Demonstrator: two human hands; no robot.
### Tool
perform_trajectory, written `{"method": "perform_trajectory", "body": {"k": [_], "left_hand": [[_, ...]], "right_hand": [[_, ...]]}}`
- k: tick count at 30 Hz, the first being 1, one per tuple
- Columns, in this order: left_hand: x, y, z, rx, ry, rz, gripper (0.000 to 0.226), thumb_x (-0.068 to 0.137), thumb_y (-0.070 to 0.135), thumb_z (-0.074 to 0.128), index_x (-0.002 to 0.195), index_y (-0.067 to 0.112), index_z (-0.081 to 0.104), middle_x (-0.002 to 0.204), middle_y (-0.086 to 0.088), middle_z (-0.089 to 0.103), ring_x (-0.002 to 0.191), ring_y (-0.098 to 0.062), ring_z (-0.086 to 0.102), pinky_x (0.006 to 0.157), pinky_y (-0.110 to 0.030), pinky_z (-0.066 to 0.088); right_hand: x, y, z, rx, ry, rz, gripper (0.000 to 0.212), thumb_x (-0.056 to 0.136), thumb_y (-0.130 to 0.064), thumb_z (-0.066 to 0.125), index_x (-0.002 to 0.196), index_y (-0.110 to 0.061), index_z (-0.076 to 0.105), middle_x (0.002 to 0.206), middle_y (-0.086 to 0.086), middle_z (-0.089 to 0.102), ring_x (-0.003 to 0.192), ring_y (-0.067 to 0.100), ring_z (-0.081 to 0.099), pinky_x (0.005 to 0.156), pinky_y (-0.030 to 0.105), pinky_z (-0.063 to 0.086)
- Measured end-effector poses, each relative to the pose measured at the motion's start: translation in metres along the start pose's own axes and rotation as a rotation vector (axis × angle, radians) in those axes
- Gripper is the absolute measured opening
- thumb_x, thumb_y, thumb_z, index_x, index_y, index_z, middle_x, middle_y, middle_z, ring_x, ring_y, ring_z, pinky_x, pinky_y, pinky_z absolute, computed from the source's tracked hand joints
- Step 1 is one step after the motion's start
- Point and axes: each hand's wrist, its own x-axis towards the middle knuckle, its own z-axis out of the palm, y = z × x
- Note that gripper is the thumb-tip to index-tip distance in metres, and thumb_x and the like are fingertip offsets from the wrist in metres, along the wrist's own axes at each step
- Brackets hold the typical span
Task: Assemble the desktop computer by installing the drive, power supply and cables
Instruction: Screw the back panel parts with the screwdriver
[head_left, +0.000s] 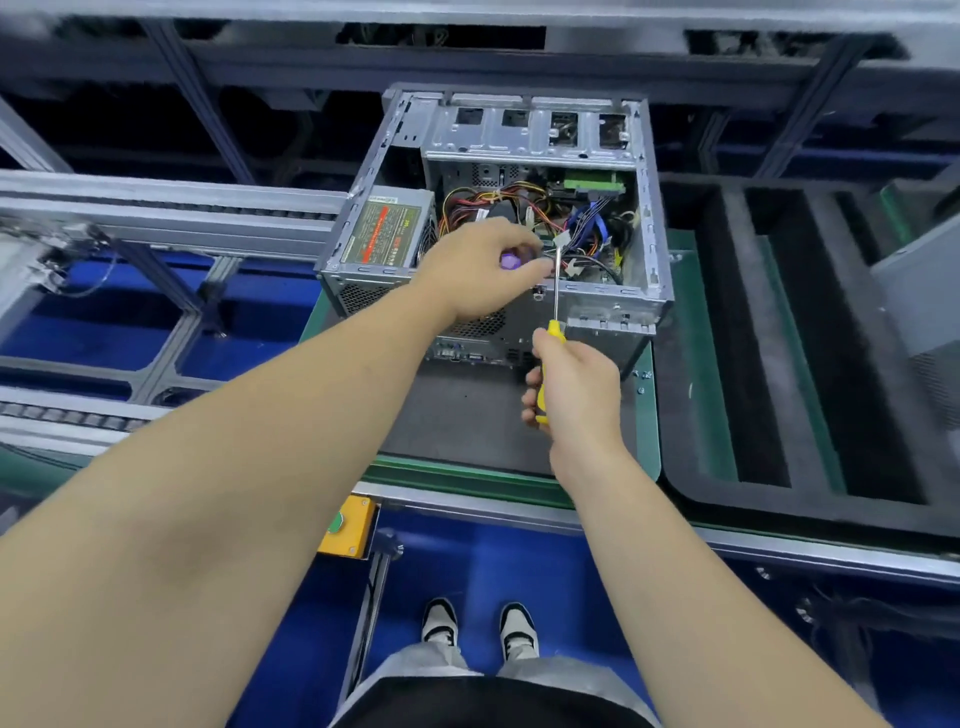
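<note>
Here the right hand (574, 387) is wrapped around the yellow handle of a screwdriver (555, 332), fingers curled tight about it, with the metal shaft rising from the top of the fist and its tip ending at the near rim of the open computer case (652, 228). The left hand (480, 270) reaches over that same rim, just left of the shaft tip, its fingers (524, 270) bent around a small purple object (511, 259) that peeks out between them; what that object is cannot be told. Beyond the left fingers, inside the case, lies a tangle of coloured cables (587, 223), and left of the hand the power supply (387, 228) sits in the case corner, its label facing up. A green circuit board (592, 183) shows at the far side, past the cables. The case rests on a dark mat (467, 410) on the green tabletop (457, 480), directly ahead of the right fist.
</note>
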Motion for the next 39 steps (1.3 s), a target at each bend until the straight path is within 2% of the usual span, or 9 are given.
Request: {"method": "perform_trajectory", "body": {"k": [3,7,9,12,17,20,23,28,39], "left_hand": [[0.013,0.037,0.006,-0.099,0.105,0.047,0.051,0.098,0.048,0.043,0.069,0.010,0.061,0.074,-0.003,0.055,0.075,-0.017,0.051,0.074,-0.039,0.042],[0.032,0.072,0.012,-0.300,0.007,0.079,0.041,0.096,0.042,0.051,0.070,0.013,0.067,0.068,-0.001,0.061,0.067,-0.014,0.054,0.068,-0.035,0.044],[0.043,0.079,0.016,-0.497,-0.010,0.064,0.017,0.094,0.022,0.061,0.081,0.017,0.071,0.075,0.003,0.068,0.070,-0.007,0.058,0.068,-0.030,0.049],[0.059,0.079,0.021,-0.672,0.013,0.030,0.015,0.092,0.012,0.063,0.081,0.022,0.068,0.072,0.008,0.066,0.062,-0.003,0.055,0.059,-0.021,0.044],[0.077,0.084,0.046,-0.531,0.069,0.014,0.012,0.098,0.020,0.054,0.087,0.019,0.060,0.073,0.005,0.058,0.062,-0.008,0.048,0.062,-0.027,0.044],[0.087,0.087,0.057,-0.336,0.139,0.016,0.011,0.096,0.021,0.051,0.096,0.013,0.058,0.078,0.003,0.054,0.062,-0.007,0.043,0.059,-0.025,0.038],[0.086,0.084,0.067,-0.107,0.090,0.073,0.012,0.097,0.021,0.049,0.101,0.011,0.054,0.096,-0.002,0.052,0.076,-0.022,0.051,0.068,-0.038,0.044],[0.087,0.082,0.076,0.097,0.106,0.092,0.015,0.099,0.025,0.047,0.100,0.011,0.050,0.098,-0.004,0.051,0.072,-0.030,0.055,0.064,-0.044,0.049],[0.089,0.081,0.081,0.158,0.135,0.066,0.012,0.099,0.027,0.045,0.092,0.017,0.042,0.094,-0.002,0.049,0.070,-0.032,0.054,0.060,-0.042,0.045]], "right_hand": [[0.017,-0.027,-0.010,0.034,0.104,-0.156,0.017,0.092,-0.016,0.053,0.076,-0.010,0.056,0.070,0.007,0.049,0.051,0.015,0.053,0.052,0.033,0.046],[0.050,-0.064,-0.026,-0.037,0.213,-0.394,0.025,0.090,-0.012,0.060,0.075,0.009,0.060,0.064,0.007,0.045,0.059,0.017,0.042,0.058,0.031,0.045],[0.061,-0.076,-0.032,-0.091,0.238,-0.490,0.028,0.088,-0.014,0.063,0.068,0.006,0.059,0.059,0.004,0.042,0.061,0.017,0.036,0.057,0.031,0.039],[0.071,-0.081,-0.040,-0.132,0.195,-0.576,0.033,0.087,-0.017,0.064,0.056,-0.007,0.056,0.050,-0.003,0.040,0.054,0.014,0.033,0.053,0.024,0.031],[0.103,-0.081,-0.068,0.011,0.043,-0.482,0.025,0.083,-0.011,0.058,0.072,-0.019,0.079,0.062,0.004,0.060,0.053,0.017,0.046,0.046,0.025,0.037],[0.145,-0.077,-0.102,0.129,0.400,-0.349,0.025,0.075,-0.011,0.057,0.058,-0.021,0.072,0.056,0.001,0.060,0.046,0.017,0.046,0.045,0.024,0.034],[0.187,-0.046,-0.128,-0.227,0.492,-0.252,0.022,0.074,-0.014,0.047,0.066,-0.007,0.066,0.062,0.012,0.047,0.058,0.022,0.038,0.055,0.032,0.032],[0.226,-0.010,-0.128,-0.741,0.315,-0.251,0.023,0.092,-0.017,0.060,0.107,-0.016,0.077,0.111,0.006,0.073,0.103,0.027,0.066,0.084,0.026,0.048],[0.240,-0.013,-0.103,-1.036,0.240,-0.286,0.029,0.097,-0.024,0.049,0.113,-0.023,0.073,0.103,0.013,0.071,0.098,0.037,0.063,0.088,0.043,0.052]]}}
